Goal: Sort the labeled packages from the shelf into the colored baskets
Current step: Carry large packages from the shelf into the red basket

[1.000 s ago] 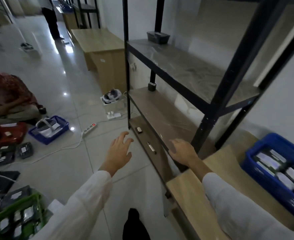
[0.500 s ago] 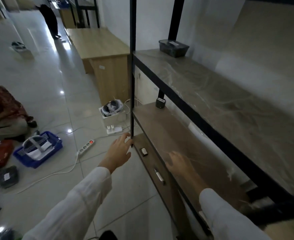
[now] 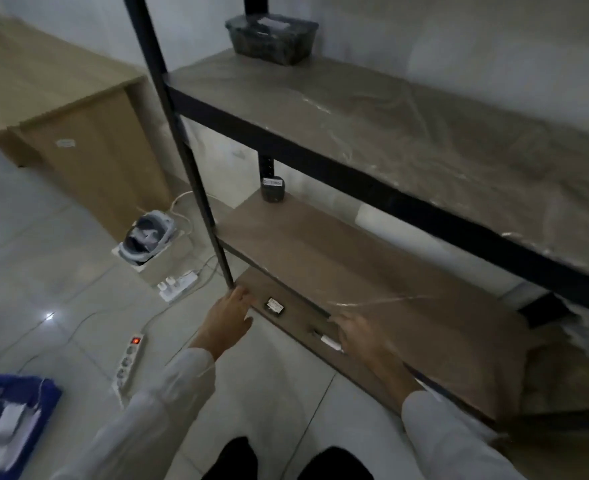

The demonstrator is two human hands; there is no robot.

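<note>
white labels on shelf packages [image 3: 275, 305], print too blurred

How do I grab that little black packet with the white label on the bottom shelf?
Probably pinch the flat black white-labelled packet by its side edges, coming from above the front of the brown bottom shelf; it lies flat, label up, near that edge.

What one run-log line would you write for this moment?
stage: reach to bottom shelf | left hand: open, beside small labeled package | right hand: at slim package, grip unclear

Small labeled package [image 3: 275, 307] flat on bottom shelf [image 3: 296, 325]
</note>
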